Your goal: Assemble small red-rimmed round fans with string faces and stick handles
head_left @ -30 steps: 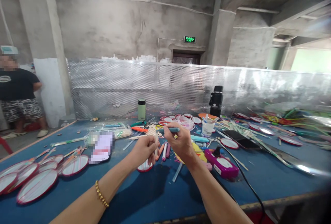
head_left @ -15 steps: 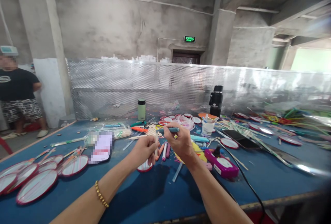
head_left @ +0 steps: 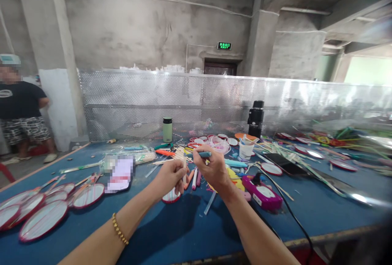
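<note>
At far left of the frame, a person in a dark shirt [head_left: 18,101], standing beside the table [head_left: 190,232]. At lower left, on the blue table top, a row of flat oval fans with red rims [head_left: 43,218], lying side by side, some overlapping. Just right of these, a blurred pink and white packet [head_left: 121,173]. Behind, near the perforated metal screen [head_left: 214,97], a green bottle [head_left: 167,129], upright.

At centre, left hand [head_left: 170,177] with fingers curled and pressed together around a thin pale stick [head_left: 185,167], held nearly upright; below this hand, a small round fan head [head_left: 170,197] touching the table. Just beside, right hand [head_left: 214,169] with thumb and forefinger pinching a teal pen [head_left: 203,154], lying nearly level above the stick; other fingers folded in. Hands very close, contact between them not clear. Under the hands, loose markers and sticks, scattered.

Right of centre, a purple device [head_left: 263,195] with a black cable [head_left: 294,218] running to the lower edge. Behind, a white cup [head_left: 246,150] and a black bottle [head_left: 256,119]. At far right, a heap of coloured sticks [head_left: 337,140].
</note>
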The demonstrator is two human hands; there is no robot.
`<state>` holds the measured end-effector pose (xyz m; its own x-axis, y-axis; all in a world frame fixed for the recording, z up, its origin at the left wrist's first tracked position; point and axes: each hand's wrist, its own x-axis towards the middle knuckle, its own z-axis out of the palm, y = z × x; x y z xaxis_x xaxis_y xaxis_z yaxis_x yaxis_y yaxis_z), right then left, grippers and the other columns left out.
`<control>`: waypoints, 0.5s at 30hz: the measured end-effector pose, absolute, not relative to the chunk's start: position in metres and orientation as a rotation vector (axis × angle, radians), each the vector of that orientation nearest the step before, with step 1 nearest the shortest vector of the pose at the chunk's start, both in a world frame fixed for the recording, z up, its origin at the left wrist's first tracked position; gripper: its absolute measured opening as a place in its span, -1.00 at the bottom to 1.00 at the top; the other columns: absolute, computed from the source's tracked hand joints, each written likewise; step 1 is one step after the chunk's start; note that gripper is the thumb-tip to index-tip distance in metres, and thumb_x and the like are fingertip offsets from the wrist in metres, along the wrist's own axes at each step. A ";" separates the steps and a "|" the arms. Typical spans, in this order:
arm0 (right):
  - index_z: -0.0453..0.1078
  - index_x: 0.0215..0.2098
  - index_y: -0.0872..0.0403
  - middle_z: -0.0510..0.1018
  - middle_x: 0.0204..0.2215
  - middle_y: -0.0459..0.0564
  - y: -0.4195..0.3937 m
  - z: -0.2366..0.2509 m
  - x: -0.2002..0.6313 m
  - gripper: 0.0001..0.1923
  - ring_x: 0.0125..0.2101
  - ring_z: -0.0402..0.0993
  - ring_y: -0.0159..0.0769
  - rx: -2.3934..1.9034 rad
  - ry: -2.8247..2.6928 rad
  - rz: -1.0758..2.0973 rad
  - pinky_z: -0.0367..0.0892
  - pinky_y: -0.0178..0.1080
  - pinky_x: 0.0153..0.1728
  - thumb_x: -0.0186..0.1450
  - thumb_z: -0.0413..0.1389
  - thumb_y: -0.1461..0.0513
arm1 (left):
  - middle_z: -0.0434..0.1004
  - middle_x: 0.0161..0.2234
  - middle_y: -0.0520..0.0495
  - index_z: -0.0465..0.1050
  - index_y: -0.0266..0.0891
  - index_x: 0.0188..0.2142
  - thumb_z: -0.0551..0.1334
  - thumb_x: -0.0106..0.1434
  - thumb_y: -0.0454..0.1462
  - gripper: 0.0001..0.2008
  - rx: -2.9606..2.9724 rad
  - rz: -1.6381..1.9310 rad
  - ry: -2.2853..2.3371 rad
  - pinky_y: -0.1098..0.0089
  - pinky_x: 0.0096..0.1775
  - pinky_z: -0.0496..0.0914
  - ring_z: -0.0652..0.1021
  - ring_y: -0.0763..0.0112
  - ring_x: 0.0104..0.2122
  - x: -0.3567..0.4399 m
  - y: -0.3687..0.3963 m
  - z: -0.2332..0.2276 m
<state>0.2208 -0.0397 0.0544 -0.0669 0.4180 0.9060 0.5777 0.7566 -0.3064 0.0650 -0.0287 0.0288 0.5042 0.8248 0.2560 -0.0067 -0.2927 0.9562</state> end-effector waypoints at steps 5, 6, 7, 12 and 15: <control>0.36 -0.49 0.11 0.43 -0.58 -0.10 -0.040 0.055 0.219 -0.82 -0.58 0.27 -0.45 -0.793 -1.716 -0.147 0.21 -0.37 -0.51 0.26 0.02 0.27 | 0.42 -0.68 0.05 0.23 -0.25 -0.46 0.19 0.16 -0.07 -0.71 1.664 0.964 0.699 0.57 -0.75 0.20 0.43 0.51 -0.76 0.065 -0.028 0.028; 0.36 -0.49 0.11 0.43 -0.58 -0.10 -0.040 0.055 0.219 -0.82 -0.58 0.27 -0.46 -0.791 -1.716 -0.150 0.21 -0.37 -0.52 0.26 0.02 0.27 | 0.42 -0.68 0.05 0.22 -0.25 -0.46 0.19 0.16 -0.07 -0.70 1.664 0.962 0.698 0.57 -0.75 0.19 0.43 0.51 -0.76 0.065 -0.028 0.028; 0.36 -0.49 0.11 0.42 -0.58 -0.10 -0.040 0.055 0.219 -0.82 -0.59 0.25 -0.46 -0.787 -1.717 -0.154 0.20 -0.37 -0.52 0.26 0.02 0.27 | 0.42 -0.68 0.05 0.22 -0.25 -0.46 0.19 0.16 -0.07 -0.70 1.665 0.961 0.698 0.57 -0.75 0.19 0.43 0.51 -0.76 0.065 -0.028 0.028; 0.37 -0.47 0.10 0.35 -0.61 -0.15 -0.040 0.055 0.219 -0.84 -0.62 0.17 -0.49 -0.782 -1.722 -0.135 0.15 -0.38 -0.57 0.26 0.03 0.26 | 0.41 -0.70 0.05 0.21 -0.24 -0.47 0.20 0.15 -0.03 -0.67 1.674 0.961 0.689 0.57 -0.75 0.19 0.43 0.49 -0.77 0.065 -0.027 0.028; 0.36 -0.47 0.10 0.34 -0.61 -0.15 -0.040 0.055 0.219 -0.83 -0.62 0.17 -0.48 -0.778 -1.708 -0.121 0.15 -0.37 -0.57 0.26 0.03 0.25 | 0.39 -0.71 0.05 0.21 -0.24 -0.48 0.20 0.15 -0.03 -0.67 1.675 0.964 0.682 0.57 -0.75 0.20 0.43 0.49 -0.77 0.065 -0.027 0.028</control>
<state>0.2191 -0.0398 0.0552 -0.0813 0.4285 0.8999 0.5514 0.7715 -0.3175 0.0647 -0.0269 0.0283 0.5152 0.8149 0.2657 -0.0198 -0.2986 0.9542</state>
